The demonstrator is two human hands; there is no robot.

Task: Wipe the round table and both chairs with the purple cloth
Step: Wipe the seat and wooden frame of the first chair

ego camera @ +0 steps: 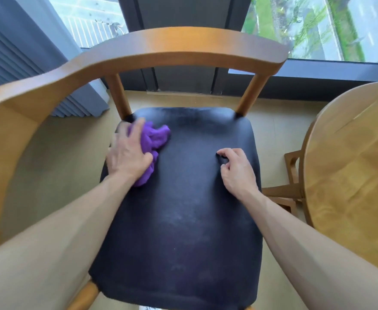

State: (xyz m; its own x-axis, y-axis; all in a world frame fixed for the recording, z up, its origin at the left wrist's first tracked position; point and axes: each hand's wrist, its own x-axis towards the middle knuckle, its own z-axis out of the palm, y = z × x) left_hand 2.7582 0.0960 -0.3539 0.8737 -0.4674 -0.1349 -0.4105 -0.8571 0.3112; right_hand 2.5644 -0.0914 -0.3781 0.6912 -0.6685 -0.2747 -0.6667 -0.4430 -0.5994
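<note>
A wooden chair (161, 45) with a curved backrest and a dark padded seat (183, 220) fills the middle of the head view. My left hand (127, 153) presses the crumpled purple cloth (155, 136) flat onto the seat's far left corner; the hand is blurred. My right hand (237, 168) rests on the seat's right side with its fingers curled and nothing in them. The round wooden table (351, 164) stands at the right edge, only partly in view.
A second chair's wooden frame (293, 171) shows beneath the table at the right. Large windows (317, 25) run along the far wall, with grey curtains (16, 52) at the left. Beige floor (71, 142) surrounds the chair.
</note>
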